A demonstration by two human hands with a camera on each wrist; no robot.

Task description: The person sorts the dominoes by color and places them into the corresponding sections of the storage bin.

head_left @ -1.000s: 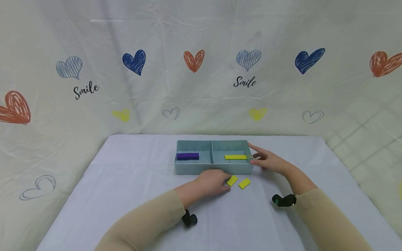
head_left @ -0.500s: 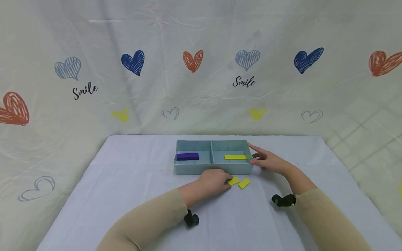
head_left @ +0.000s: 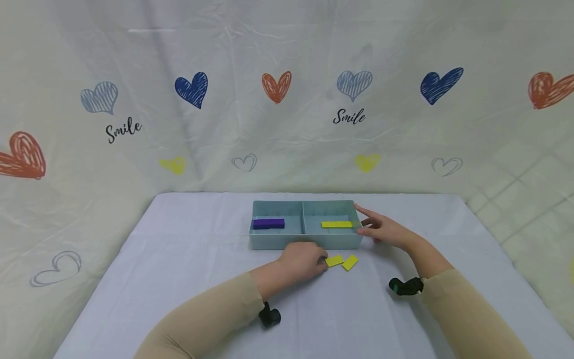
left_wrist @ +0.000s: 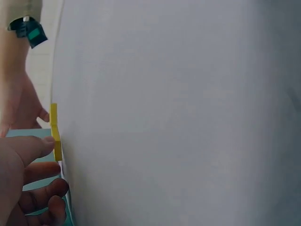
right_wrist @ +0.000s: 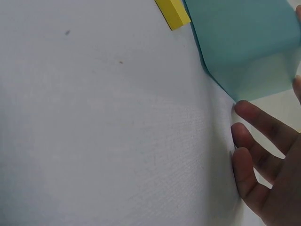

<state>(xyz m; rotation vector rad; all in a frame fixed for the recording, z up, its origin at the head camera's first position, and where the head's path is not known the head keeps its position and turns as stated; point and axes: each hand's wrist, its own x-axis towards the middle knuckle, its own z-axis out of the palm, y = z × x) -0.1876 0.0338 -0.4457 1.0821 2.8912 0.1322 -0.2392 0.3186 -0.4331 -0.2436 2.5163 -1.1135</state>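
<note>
In the head view my left hand is at the front of a teal two-compartment box, its thumb and fingertips pinching the left end of a yellow block. A second yellow block lies on the cloth, angled against the first one's right end. In the left wrist view the thumb overlaps the blocks' yellow edge. My right hand rests at the box's right end, index finger stretched to the back corner, thumb at the front corner. Its other fingers are loosely bent below the box.
A purple bar lies in the box's left compartment and a yellow bar in the right one, with a divider between. White cloth covers the table; a curtain with printed hearts hangs behind.
The yellow block at my left fingertips has turned from slanted to nearly parallel with the box, its right end now meeting the other block. My right hand and the box stay put.
</note>
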